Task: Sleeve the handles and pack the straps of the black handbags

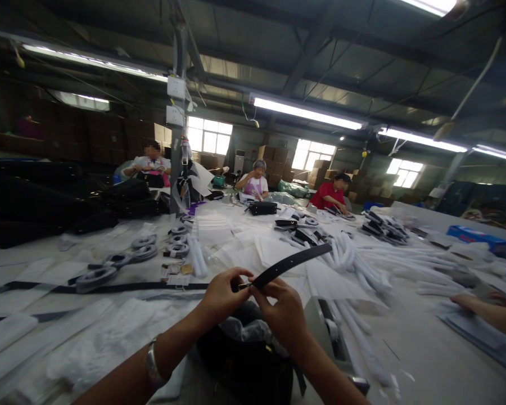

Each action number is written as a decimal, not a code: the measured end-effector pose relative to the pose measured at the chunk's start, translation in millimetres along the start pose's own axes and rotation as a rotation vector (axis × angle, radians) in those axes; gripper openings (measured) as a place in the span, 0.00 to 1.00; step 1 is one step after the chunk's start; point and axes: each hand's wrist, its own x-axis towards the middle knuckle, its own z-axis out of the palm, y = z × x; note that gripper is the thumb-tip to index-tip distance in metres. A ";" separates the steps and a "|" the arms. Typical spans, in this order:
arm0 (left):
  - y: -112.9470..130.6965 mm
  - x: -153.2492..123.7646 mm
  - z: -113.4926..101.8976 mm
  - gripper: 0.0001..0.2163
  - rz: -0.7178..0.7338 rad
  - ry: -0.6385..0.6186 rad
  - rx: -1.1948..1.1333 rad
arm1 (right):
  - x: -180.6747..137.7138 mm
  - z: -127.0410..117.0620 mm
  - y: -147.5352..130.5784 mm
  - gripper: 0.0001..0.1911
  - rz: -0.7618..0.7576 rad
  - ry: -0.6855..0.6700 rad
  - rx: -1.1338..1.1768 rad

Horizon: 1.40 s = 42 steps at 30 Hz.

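Note:
Both hands meet above a black bag (pixel 240 360) that stands on the table with clear plastic showing in its opening. My left hand (pixel 224 292) pinches a black strap near a small metal piece, probably a buckle. Close beside it, my right hand (pixel 283 309) grips the same black strap (pixel 293 263), whose punched end sticks out up and to the right. From my left hand, a long black length (pixel 109 288) lies leftward across the table; whether it is the same strap is hidden by the fingers. A grey tape dispenser (pixel 329 332) stands right of the bag.
White foam tubes (pixel 366 264) and white sheets (pixel 274 250) cover the middle. Wrapped strap coils (pixel 143 247) lie left, and black bags (pixel 46 202) are piled at far left. A co-worker's hand (pixel 468 304) is at right. A metal post (pixel 177 169) rises from the table.

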 end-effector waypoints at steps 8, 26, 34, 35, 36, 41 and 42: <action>3.0 -7.8 -25.5 0.20 0.050 -0.157 -0.097 | 70.9 -55.2 -31.1 0.05 0.250 -0.191 0.761; -16.4 -19.2 -36.9 0.19 -0.058 0.078 -0.532 | 89.4 -100.3 -51.2 0.22 0.175 -0.679 -0.111; -13.7 -18.9 -32.4 0.17 -0.007 0.044 -0.458 | 77.0 -65.9 -43.2 0.20 0.090 -0.711 -0.379; -13.3 -19.3 -31.7 0.17 0.000 0.037 -0.440 | 76.7 -60.2 -43.9 0.20 0.081 -0.720 -0.398; -13.0 -19.7 -30.9 0.17 0.009 0.029 -0.419 | 76.2 -54.0 -44.9 0.20 0.068 -0.732 -0.406; -15.4 -18.0 -28.2 0.14 0.148 0.097 -0.215 | 68.2 -23.8 -51.9 0.14 -0.132 -0.645 -0.520; -16.2 -17.2 -29.1 0.14 0.174 0.131 -0.170 | 65.9 -19.8 -52.7 0.14 -0.209 -0.581 -0.588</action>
